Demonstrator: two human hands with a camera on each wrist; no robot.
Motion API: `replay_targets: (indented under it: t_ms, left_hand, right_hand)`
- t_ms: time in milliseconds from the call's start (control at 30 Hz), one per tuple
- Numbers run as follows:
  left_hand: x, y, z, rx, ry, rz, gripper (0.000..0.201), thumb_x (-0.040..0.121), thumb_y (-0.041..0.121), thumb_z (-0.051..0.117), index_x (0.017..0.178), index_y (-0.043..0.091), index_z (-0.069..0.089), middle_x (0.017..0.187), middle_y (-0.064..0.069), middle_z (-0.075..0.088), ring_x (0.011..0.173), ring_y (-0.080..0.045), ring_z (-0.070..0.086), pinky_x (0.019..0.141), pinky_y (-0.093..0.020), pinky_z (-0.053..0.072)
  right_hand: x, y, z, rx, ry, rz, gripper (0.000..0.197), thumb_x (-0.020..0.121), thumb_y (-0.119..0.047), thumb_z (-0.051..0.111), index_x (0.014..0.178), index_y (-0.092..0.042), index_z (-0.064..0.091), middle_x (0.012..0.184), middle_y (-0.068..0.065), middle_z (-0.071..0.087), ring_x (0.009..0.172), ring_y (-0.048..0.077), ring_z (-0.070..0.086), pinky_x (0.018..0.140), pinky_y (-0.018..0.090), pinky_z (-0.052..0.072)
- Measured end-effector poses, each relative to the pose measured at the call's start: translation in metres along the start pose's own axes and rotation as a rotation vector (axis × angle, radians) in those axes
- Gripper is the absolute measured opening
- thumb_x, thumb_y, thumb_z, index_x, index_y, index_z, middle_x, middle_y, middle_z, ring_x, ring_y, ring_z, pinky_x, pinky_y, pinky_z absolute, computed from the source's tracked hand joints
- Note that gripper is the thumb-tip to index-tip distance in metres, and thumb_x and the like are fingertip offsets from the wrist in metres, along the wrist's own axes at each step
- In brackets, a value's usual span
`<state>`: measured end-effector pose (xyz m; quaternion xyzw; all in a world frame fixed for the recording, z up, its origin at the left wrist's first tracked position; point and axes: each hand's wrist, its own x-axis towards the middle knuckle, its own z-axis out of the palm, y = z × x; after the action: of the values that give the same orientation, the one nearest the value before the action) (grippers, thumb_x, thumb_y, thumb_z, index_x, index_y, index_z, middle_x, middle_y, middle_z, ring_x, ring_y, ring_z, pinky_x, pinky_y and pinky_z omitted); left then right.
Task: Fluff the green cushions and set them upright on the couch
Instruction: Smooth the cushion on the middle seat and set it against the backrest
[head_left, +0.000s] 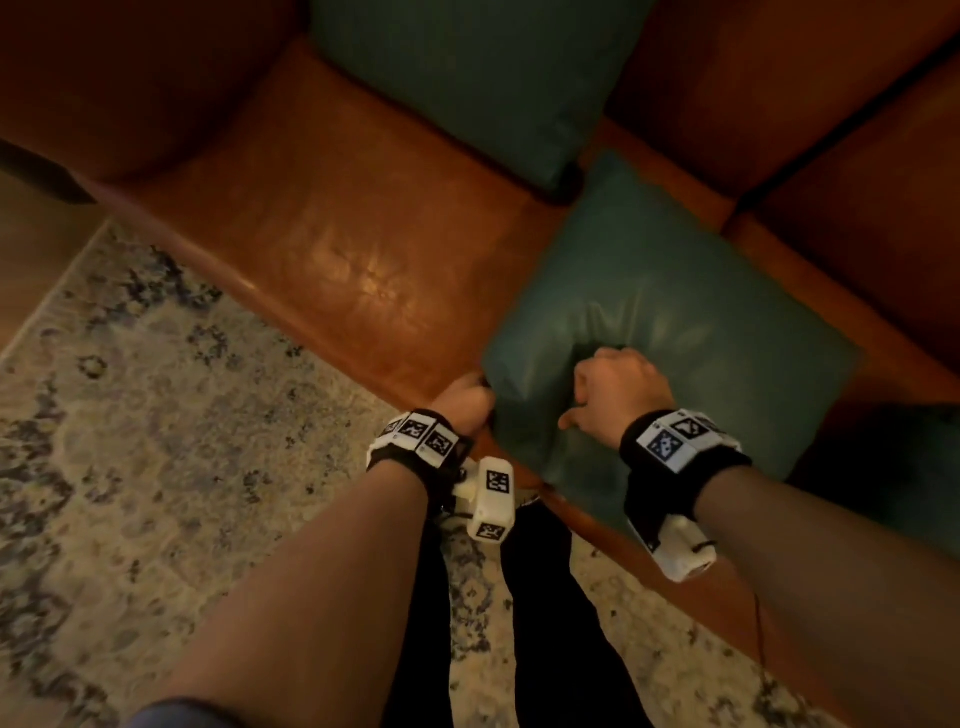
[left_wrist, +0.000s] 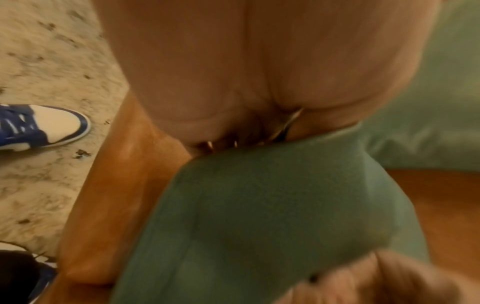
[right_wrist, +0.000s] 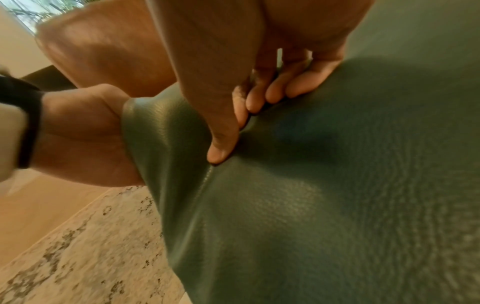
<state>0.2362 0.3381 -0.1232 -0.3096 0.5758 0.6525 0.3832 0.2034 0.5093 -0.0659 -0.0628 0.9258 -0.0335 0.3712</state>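
A green leather cushion (head_left: 675, 322) (left_wrist: 259, 205) (right_wrist: 337, 205) lies tilted on the couch seat, its near corner over the front edge. My left hand (head_left: 465, 402) (left_wrist: 233, 82) (right_wrist: 83, 135) grips its left corner, fingers curled round the edge. The right hand (head_left: 615, 387) (right_wrist: 259, 61) is a fist sunk into the cushion's face, denting the leather, with the thumb tip on a crease. A second green cushion (head_left: 467, 78) leans against the backrest at the top. Part of another dark green cushion (head_left: 893, 467) shows at the right edge.
The brown leather couch (head_left: 337, 249) runs diagonally from upper left to lower right. A pale patterned rug (head_left: 156, 415) covers the floor in front, with wood floor (head_left: 31, 249) beyond it. My dark-trousered legs (head_left: 545, 623) and a blue-and-white shoe (left_wrist: 39, 127) stand close to the couch front.
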Motion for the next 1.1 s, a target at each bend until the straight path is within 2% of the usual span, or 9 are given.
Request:
replay_targets:
  t_ms: [167,267,333,467,667,767,933,1033,1100]
  left_hand:
    - [0.008,-0.005,0.003,-0.122,0.09,0.001,0.035,0.089,-0.012,0.043,0.122,-0.009,0.052,0.116,-0.025,0.061,0.105,-0.038,0.059,0.094,-0.047,0.049]
    - [0.0,-0.025,-0.036,-0.037,0.435,0.045,0.031,0.091,-0.006,0.04,0.107,0.007,0.064,0.078,-0.005,0.063,0.067,-0.018,0.057,0.058,-0.011,0.048]
    - [-0.01,-0.045,-0.072,0.125,0.595,-0.03,0.036,0.092,-0.003,0.035,0.103,0.011,0.066,0.069,-0.001,0.058,0.054,-0.014,0.047,0.043,-0.014,0.039]
    - [-0.005,-0.05,-0.095,0.337,0.512,-0.01,0.02,0.093,0.006,0.049,0.099,0.016,0.064,0.096,-0.004,0.065,0.082,-0.019,0.059,0.07,-0.025,0.041]
    - [0.038,-0.033,-0.06,0.568,0.093,0.109,0.018,0.084,0.014,0.059,0.094,0.016,0.074,0.095,-0.003,0.074,0.092,-0.022,0.068,0.083,-0.034,0.055]
    - [0.058,-0.038,-0.048,0.49,0.067,0.034,0.017,0.075,0.02,0.067,0.089,0.024,0.076,0.085,0.002,0.075,0.086,-0.022,0.071,0.08,-0.041,0.058]
    - [0.045,-0.01,-0.04,0.552,-0.052,-0.002,0.01,0.074,0.019,0.069,0.079,0.012,0.073,0.08,-0.003,0.072,0.074,-0.02,0.065,0.064,-0.024,0.046]
    - [0.043,0.0,-0.039,0.531,-0.067,0.002,0.013,0.072,0.026,0.073,0.078,0.014,0.07,0.091,-0.007,0.073,0.085,-0.012,0.064,0.068,-0.027,0.046]
    - [0.046,-0.005,-0.037,0.599,-0.053,0.006,0.018,0.075,0.031,0.07,0.076,0.013,0.066,0.096,-0.011,0.072,0.09,-0.015,0.063,0.067,-0.031,0.048]
  right_hand:
    - [0.008,0.008,-0.004,0.026,-0.012,0.056,0.035,0.066,-0.047,0.08,0.072,-0.025,0.054,0.09,-0.002,0.051,0.1,0.025,0.05,0.078,0.034,0.045]
    - [0.009,0.013,-0.005,0.038,-0.001,0.093,0.035,0.066,-0.047,0.081,0.07,-0.024,0.054,0.084,-0.005,0.047,0.098,0.024,0.051,0.077,0.033,0.044]
    - [0.01,0.008,0.0,0.035,-0.008,0.11,0.035,0.065,-0.047,0.081,0.069,-0.024,0.055,0.085,-0.006,0.047,0.099,0.024,0.051,0.08,0.034,0.046]
    - [0.01,-0.01,0.013,0.021,-0.038,0.111,0.035,0.066,-0.048,0.08,0.07,-0.024,0.054,0.086,-0.005,0.048,0.101,0.024,0.05,0.08,0.034,0.045]
    - [0.007,-0.015,0.011,0.011,-0.068,0.128,0.039,0.067,-0.048,0.079,0.067,-0.024,0.048,0.086,-0.005,0.046,0.101,0.024,0.048,0.082,0.036,0.046]
    - [0.005,-0.015,0.007,0.002,-0.072,0.134,0.036,0.067,-0.047,0.079,0.07,-0.024,0.051,0.089,-0.004,0.047,0.103,0.024,0.048,0.085,0.036,0.046]
    - [0.001,-0.016,-0.003,-0.034,-0.051,0.106,0.034,0.069,-0.047,0.077,0.082,-0.023,0.057,0.102,0.0,0.052,0.112,0.025,0.046,0.087,0.037,0.046]
    - [-0.002,-0.013,-0.015,-0.184,0.153,0.022,0.067,0.062,-0.06,0.076,0.114,-0.024,0.054,0.125,0.005,0.049,0.124,0.029,0.038,0.098,0.046,0.04]
    - [0.001,-0.005,-0.025,-0.226,0.24,0.07,0.101,0.052,-0.071,0.074,0.136,-0.03,0.037,0.146,0.01,0.033,0.136,0.033,0.027,0.105,0.05,0.031]
